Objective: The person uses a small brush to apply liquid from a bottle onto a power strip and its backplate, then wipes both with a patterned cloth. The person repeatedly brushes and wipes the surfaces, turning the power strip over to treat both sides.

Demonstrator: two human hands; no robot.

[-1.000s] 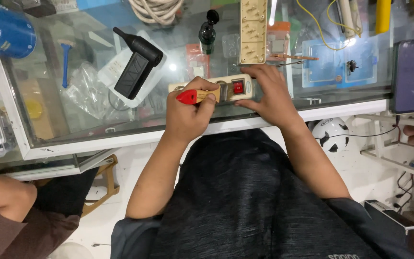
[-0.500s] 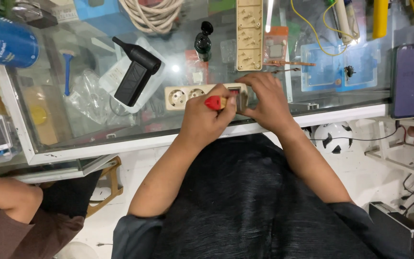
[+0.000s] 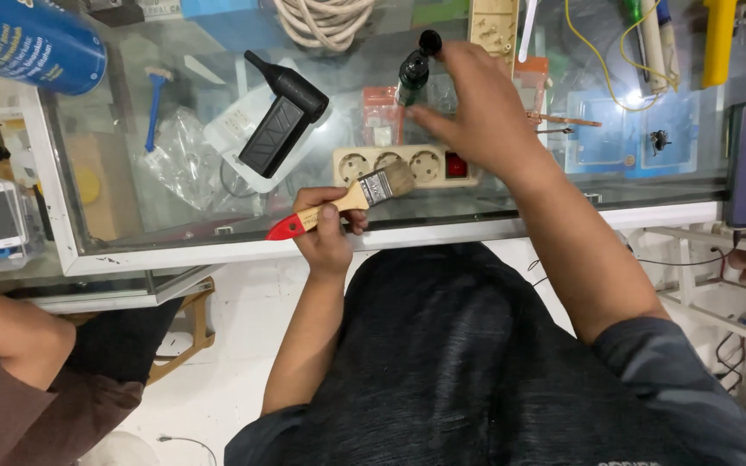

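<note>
Head camera view, looking down at a glass-topped display counter (image 3: 218, 242) with a white frame, where a seated person in dark clothes works with bare hands; the left hand (image 3: 328, 226) is closed around the red-tipped wooden handle of a small flat paintbrush with pale bristles (image 3: 347, 202), holding it just above the counter's near edge with the bristles pointing right and lying over a cream plastic power strip with three round sockets and a red switch (image 3: 403, 166), which rests flat on the glass near the middle of the near edge; the right hand (image 3: 477, 108) is raised farther in, fingers loosely spread and curled, reaching beside a small dark green bottle with a black cap (image 3: 414, 69) that stands upright toward the far edge; whether the fingertips touch the bottle cannot be told; the brush looks light and stiff in the handle with soft bristles, best gripped mid-handle; the strip looks light, rigid and smooth, likely to slide on glass, best held by its long sides; a black handheld blower (image 3: 282, 125) lies left of the strip, a blue cylindrical can (image 3: 28, 43) at the far left corner, and another person's bent arm (image 3: 10, 336) shows below the counter at left
</note>
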